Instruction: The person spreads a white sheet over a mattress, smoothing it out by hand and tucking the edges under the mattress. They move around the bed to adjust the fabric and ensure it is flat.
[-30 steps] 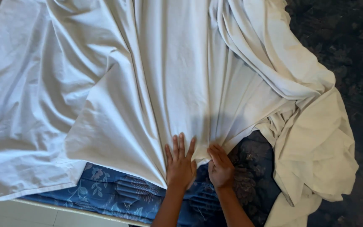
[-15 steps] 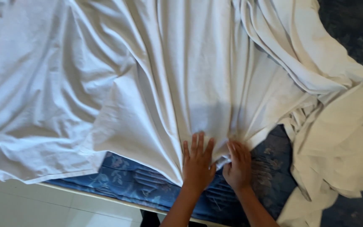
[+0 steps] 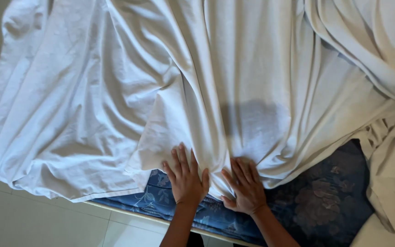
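A large white sheet (image 3: 234, 77) lies rumpled over a blue flowered mattress (image 3: 325, 201). My left hand (image 3: 186, 178) rests flat on the sheet's near edge, fingers spread. Beside it, my right hand (image 3: 245, 187) presses the same edge with fingers apart, where the cloth bunches into folds between the two hands. Neither hand is closed around anything. The mattress shows bare along the near side below the sheet's hem.
Pale tiled floor (image 3: 37, 224) runs along the left and near side of the bed. More white cloth (image 3: 394, 174) hangs in a heap off the right side. The mattress's light edge (image 3: 129, 214) lies just in front of my forearms.
The view has shifted so the sheet and mattress sit further right and lower. Both hands stay pressed on the sheet's near edge, with the left fingers spread wider.
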